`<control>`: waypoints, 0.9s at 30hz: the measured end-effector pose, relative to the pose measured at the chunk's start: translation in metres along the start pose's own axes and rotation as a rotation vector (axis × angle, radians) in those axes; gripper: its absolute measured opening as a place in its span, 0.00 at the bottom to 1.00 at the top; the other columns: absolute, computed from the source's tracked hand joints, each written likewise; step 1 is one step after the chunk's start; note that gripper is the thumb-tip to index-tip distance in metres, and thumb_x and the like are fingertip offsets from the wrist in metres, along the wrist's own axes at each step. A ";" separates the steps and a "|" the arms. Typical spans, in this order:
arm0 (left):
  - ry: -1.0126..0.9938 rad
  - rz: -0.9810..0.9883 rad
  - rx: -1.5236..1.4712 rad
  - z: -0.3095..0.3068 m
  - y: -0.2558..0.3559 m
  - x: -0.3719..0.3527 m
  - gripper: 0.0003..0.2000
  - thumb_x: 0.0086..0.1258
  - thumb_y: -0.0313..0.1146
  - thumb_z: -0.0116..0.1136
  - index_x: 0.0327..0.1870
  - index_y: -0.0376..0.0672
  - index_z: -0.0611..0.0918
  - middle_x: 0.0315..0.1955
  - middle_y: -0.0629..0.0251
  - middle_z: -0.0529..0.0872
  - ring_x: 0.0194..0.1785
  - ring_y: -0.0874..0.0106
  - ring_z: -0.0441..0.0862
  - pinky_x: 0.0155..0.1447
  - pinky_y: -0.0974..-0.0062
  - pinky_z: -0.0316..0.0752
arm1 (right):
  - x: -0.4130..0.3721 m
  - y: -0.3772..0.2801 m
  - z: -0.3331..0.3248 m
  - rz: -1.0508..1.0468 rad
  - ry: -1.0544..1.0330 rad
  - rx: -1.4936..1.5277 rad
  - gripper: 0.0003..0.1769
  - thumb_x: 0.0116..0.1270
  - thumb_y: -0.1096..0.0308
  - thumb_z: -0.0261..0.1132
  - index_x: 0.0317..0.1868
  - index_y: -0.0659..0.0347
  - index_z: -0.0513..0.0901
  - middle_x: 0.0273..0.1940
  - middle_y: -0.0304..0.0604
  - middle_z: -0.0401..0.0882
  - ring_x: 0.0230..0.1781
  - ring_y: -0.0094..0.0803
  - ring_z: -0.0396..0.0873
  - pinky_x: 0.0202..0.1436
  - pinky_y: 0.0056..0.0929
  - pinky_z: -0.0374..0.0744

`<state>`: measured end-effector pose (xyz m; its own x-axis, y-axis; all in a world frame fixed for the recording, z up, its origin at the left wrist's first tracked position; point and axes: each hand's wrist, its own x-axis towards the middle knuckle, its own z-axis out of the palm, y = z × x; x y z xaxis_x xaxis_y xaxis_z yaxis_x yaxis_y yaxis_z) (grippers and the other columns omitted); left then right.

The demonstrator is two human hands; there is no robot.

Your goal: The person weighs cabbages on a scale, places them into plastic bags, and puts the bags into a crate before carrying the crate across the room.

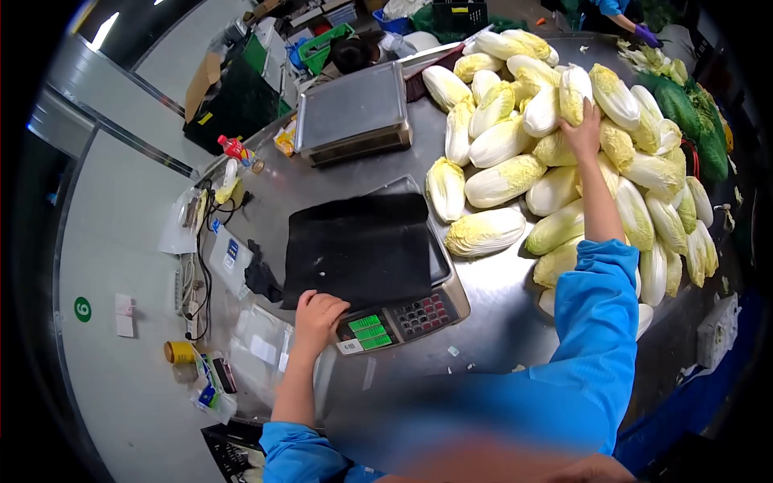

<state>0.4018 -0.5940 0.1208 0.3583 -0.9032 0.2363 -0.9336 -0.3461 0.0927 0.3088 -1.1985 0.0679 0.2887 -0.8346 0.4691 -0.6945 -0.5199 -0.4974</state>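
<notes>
My right hand (583, 131) reaches out to the pile and is closed around the lower end of a pale napa cabbage (575, 90). More napa cabbages (503, 179) are heaped about it. A flat black sheet (358, 249), perhaps a bag, covers most of the pan of a digital scale (452, 299). At its near left edge, the curled fingers of my left hand (320, 316) hold the sheet, beside the scale's lit green display. Part of that hand's grip is hidden from view.
A second metal platform (354, 105) stands at the back of the steel table. Along the left lie a red-capped bottle (235, 150), cables, clear plastic bags (262, 342) and a yellow jar (179, 352). Green netting (684, 113) borders the pile; a purple-gloved person (646, 35) works behind.
</notes>
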 end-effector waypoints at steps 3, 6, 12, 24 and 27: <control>-0.017 -0.207 0.019 -0.002 0.013 -0.003 0.10 0.46 0.25 0.57 0.33 0.45 0.80 0.31 0.72 0.81 0.41 0.72 0.76 0.56 0.61 0.61 | -0.002 0.022 -0.010 0.102 -0.049 0.598 0.35 0.48 0.58 0.69 0.57 0.63 0.69 0.51 0.49 0.74 0.51 0.37 0.72 0.54 0.32 0.71; 0.022 -0.135 0.036 0.012 -0.008 -0.036 0.10 0.46 0.24 0.56 0.32 0.45 0.80 0.30 0.72 0.81 0.40 0.72 0.76 0.56 0.60 0.61 | -0.056 0.004 -0.056 0.539 -0.315 1.374 0.34 0.48 0.61 0.69 0.56 0.63 0.69 0.48 0.46 0.74 0.46 0.33 0.75 0.51 0.30 0.73; 0.133 -0.017 -0.094 0.032 0.041 0.000 0.11 0.46 0.23 0.55 0.32 0.44 0.80 0.29 0.71 0.81 0.34 0.70 0.76 0.41 0.71 0.67 | -0.185 -0.134 -0.100 -0.987 -0.467 0.895 0.41 0.38 0.68 0.72 0.59 0.54 0.69 0.59 0.53 0.65 0.58 0.45 0.66 0.59 0.40 0.66; 0.034 -0.255 -0.378 0.002 0.019 0.048 0.26 0.43 0.37 0.69 0.47 0.46 0.76 0.44 0.61 0.78 0.49 0.62 0.73 0.51 0.63 0.66 | -0.223 -0.167 -0.092 -0.973 -0.565 0.956 0.23 0.47 0.64 0.68 0.46 0.58 0.76 0.46 0.45 0.76 0.47 0.42 0.74 0.51 0.36 0.72; -0.163 -0.053 -0.035 0.022 0.012 0.064 0.40 0.36 0.43 0.72 0.57 0.48 0.68 0.52 0.59 0.71 0.56 0.61 0.67 0.57 0.56 0.60 | -0.175 -0.102 -0.045 -0.422 -0.432 0.636 0.19 0.51 0.70 0.66 0.46 0.58 0.77 0.46 0.48 0.77 0.48 0.42 0.74 0.51 0.32 0.72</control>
<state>0.4137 -0.6617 0.1154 0.3991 -0.9142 0.0704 -0.9118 -0.3877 0.1350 0.2989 -0.9914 0.0694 0.7525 -0.4784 0.4527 -0.0109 -0.6962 -0.7177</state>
